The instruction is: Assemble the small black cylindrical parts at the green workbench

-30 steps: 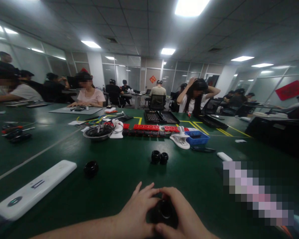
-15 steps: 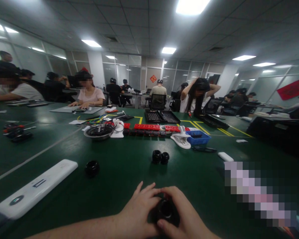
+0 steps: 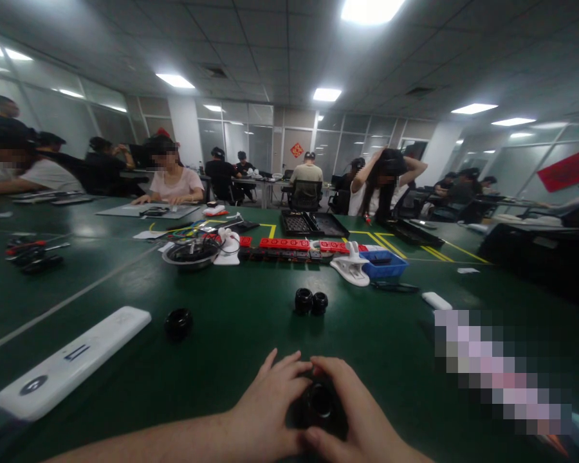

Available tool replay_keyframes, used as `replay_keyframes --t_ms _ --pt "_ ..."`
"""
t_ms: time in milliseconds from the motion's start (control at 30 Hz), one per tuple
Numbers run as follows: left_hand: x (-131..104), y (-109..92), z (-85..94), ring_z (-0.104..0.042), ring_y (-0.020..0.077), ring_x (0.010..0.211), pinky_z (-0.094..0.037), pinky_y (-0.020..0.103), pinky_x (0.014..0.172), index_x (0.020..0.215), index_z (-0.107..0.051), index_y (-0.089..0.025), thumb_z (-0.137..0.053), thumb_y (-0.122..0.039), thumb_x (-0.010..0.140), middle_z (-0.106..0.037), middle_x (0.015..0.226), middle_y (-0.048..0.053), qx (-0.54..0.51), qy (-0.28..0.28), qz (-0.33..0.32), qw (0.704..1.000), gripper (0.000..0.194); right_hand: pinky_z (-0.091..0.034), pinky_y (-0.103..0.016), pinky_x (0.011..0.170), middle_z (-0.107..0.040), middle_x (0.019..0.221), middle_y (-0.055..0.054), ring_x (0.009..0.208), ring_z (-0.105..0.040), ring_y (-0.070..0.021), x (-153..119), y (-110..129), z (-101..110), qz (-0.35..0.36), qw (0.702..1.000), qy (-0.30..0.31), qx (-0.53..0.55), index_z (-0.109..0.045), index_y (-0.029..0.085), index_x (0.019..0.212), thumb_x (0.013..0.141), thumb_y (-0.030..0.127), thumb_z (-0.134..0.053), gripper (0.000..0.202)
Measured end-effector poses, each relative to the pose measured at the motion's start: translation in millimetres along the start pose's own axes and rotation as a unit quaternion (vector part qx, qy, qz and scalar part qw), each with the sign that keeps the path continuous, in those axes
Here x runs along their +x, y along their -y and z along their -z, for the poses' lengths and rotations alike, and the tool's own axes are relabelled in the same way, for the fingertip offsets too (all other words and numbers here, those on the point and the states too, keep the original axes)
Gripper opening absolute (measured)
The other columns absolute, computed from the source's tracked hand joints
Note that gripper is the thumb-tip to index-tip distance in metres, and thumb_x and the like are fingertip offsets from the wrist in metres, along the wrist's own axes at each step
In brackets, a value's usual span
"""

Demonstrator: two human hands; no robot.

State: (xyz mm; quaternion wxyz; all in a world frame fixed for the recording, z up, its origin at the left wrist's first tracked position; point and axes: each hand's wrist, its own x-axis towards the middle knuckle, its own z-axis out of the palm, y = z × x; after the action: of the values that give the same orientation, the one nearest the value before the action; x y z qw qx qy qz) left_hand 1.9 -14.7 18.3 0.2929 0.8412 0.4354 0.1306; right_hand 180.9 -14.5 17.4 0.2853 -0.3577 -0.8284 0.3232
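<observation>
At the bottom middle of the head view, a shiny black round part (image 3: 321,400) with a hole in its top stands between my two hands. My left hand (image 3: 270,402) curls round its left side, its outer fingers stretched forward. On the other side, my right hand (image 3: 361,408) wraps the part with thumb and bent fingers. The fingertips of both hands meet behind it, and its lower edge is hidden. Two similar black parts, a larger one (image 3: 303,301) and a smaller one (image 3: 320,303), stand side by side ahead. Another black round part (image 3: 178,323) lies to the left.
A long white device (image 3: 77,360) lies left on the green table (image 3: 241,321). Farther back are a metal bowl (image 3: 190,254) of dark items, red strips (image 3: 284,244), a white clip (image 3: 352,267) and a blue tray (image 3: 386,265). A pixelated item (image 3: 502,373) lies right. Several people sit beyond.
My hands keep practically the same hold on the black round part. Only a very slight shift of the whole view shows.
</observation>
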Motion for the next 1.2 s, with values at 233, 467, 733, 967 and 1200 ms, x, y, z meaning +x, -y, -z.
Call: replay_keyframes --t_ms 233,467,733,967,1200 --pt "-0.8 -1.7 2.0 -0.028 0.0321 0.125 -0.007 0.057 0.102 0.117 -0.051 -0.027 -0.066 -0.028 0.064 -0.044 0.13 0.003 -0.01 -0.001 -0.002 1.0 0.056 -0.044 -0.038 0.084 -0.055 0.107 -0.01 0.096 -0.053 -0.024 -1.5 -7.4 -2.5 0.036 0.999 -0.011 -0.001 -0.042 0.018 0.114 0.064 0.012 -0.055 0.052" --pt "0.0 1.3 0.7 -0.027 0.033 0.125 -0.006 0.058 0.102 0.113 -0.054 -0.028 -0.067 -0.034 0.065 -0.043 0.131 0.003 -0.015 -0.002 -0.008 1.0 0.05 -0.041 -0.042 0.089 -0.05 0.115 -0.013 0.104 -0.049 -0.0273 -1.8 -2.0 -0.2 0.017 1.0 -0.01 -0.014 -0.039 0.017 0.119 0.061 0.014 -0.058 0.061" --pt "0.4 -0.1 0.7 -0.029 0.0325 0.124 -0.008 0.057 0.102 0.117 -0.051 -0.027 -0.067 -0.029 0.063 -0.045 0.129 0.004 -0.007 -0.007 -0.006 1.0 0.056 -0.045 -0.036 0.083 -0.055 0.106 -0.009 0.096 -0.054 -0.0229 -1.6 -6.7 -2.1 0.035 0.999 -0.007 0.0 -0.044 0.019 0.114 0.064 0.011 -0.055 0.052" --pt "0.7 -0.8 0.8 -0.027 0.0328 0.125 -0.006 0.057 0.102 0.11 -0.056 -0.027 -0.067 -0.033 0.064 -0.044 0.13 0.003 -0.005 -0.006 -0.003 1.0 0.048 -0.041 -0.04 0.088 -0.051 0.114 -0.013 0.103 -0.05 -0.0268 -1.4 -2.3 -0.5 0.035 0.999 -0.002 -0.002 -0.04 0.017 0.118 0.064 0.017 -0.059 0.058" --pt "0.6 -1.7 0.2 -0.03 0.0323 0.124 -0.008 0.056 0.102 0.115 -0.052 -0.027 -0.066 -0.029 0.063 -0.045 0.129 0.003 -0.004 -0.007 -0.001 1.0 0.054 -0.046 -0.035 0.08 -0.056 0.101 -0.008 0.091 -0.055 -0.0224 -1.3 -5.2 -2.3 0.054 0.998 -0.021 -0.021 -0.046 0.02 0.109 0.066 0.013 -0.055 0.044"
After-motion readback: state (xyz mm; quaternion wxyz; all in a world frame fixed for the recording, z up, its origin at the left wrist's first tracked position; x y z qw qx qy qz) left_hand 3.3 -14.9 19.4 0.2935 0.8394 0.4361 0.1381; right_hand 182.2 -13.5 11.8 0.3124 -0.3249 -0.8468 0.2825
